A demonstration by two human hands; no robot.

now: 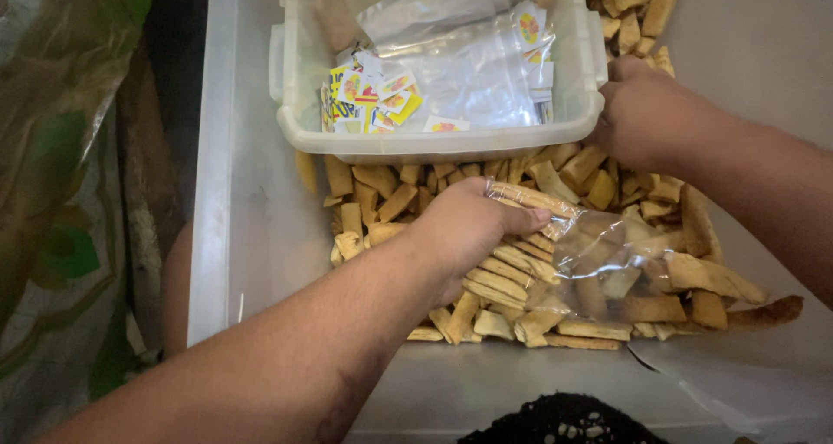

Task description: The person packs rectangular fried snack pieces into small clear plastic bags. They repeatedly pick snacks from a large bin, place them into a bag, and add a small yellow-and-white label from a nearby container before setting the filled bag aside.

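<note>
The left hand (464, 227) pinches the clear bag (599, 266), whose long axis runs rightward from it, mouth at the fingers; the right hand (642, 114), well apart, digs among snack sticks (390, 197), its grip hidden.

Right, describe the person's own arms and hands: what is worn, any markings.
Both arms are bare as far as the view reaches: no sleeves, gloves, watch or bracelets. The left hand and right hand show no rings on the visible parts; most fingers are hidden. The left forearm bears a faint dark mark near the bottom edge, too indistinct to identify.

Both forearms are bare to the hands (468, 227), with no sleeves or gloves
</note>
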